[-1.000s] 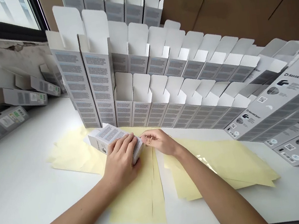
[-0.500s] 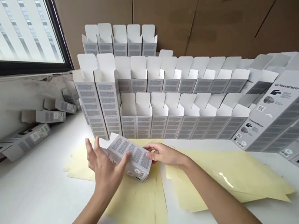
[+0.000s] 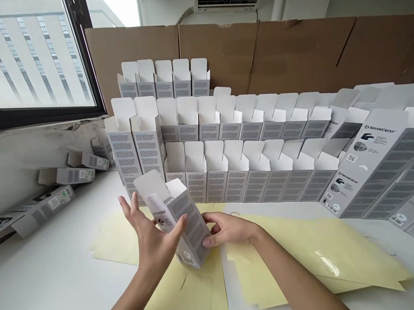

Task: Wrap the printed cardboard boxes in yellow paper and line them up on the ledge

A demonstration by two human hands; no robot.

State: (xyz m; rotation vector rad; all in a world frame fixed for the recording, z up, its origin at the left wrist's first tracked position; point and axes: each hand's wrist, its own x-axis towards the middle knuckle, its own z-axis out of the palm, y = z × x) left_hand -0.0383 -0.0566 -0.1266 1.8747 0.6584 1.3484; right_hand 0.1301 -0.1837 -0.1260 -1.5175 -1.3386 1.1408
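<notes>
White-and-grey cardboard carton (image 3: 189, 230), flap up, steadied btwn left hand (image 3: 153, 248), fingers splayed, thumb just pressing, and right hand (image 3: 228, 228), fingertips seemingly gripping its lower end.

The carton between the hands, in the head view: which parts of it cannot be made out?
Head view, carton:
The right hand hides the part it grips.
The left hand covers part of the side facing the camera.
The grey print is too small to read.
The inside is hidden by the carton's own walls and flaps.
</notes>
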